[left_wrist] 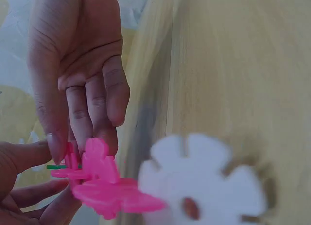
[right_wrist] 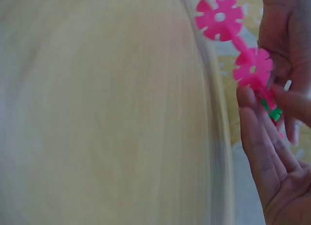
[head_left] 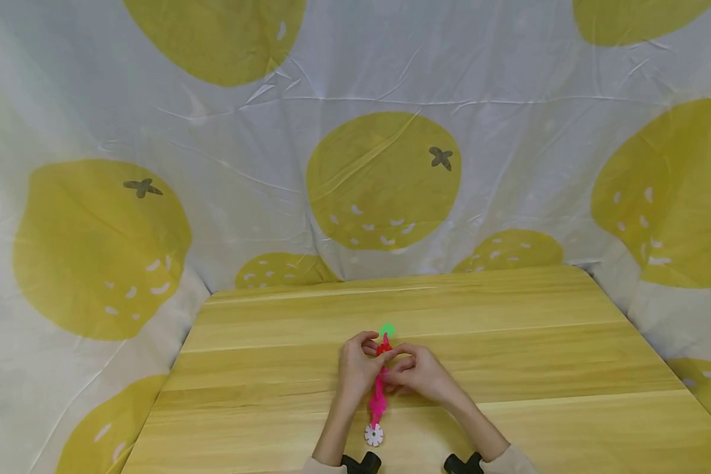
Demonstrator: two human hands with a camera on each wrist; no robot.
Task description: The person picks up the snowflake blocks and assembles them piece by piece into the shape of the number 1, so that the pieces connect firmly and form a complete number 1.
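Observation:
A chain of notched, flower-shaped plastic discs joined edge to edge runs between both hands over the table. Its near end is a white disc (head_left: 374, 434), followed by several pink discs (head_left: 378, 403). Farther along come a red disc (head_left: 384, 347) and, at the far end, a green disc (head_left: 387, 330). My left hand (head_left: 358, 365) pinches the chain from the left, thumb against fingers. From the right, my right hand (head_left: 421, 375) pinches it close by. In the right wrist view a green piece (right_wrist: 272, 110) shows between the hands; fingers partly hide the joints there.
The wooden table (head_left: 243, 382) extends around the hands on all sides. Behind it and at its sides hangs a pale cloth (head_left: 261, 184) printed with large yellow fruit. Black wrist mounts (head_left: 363, 463) sit at the bottom edge of the head view.

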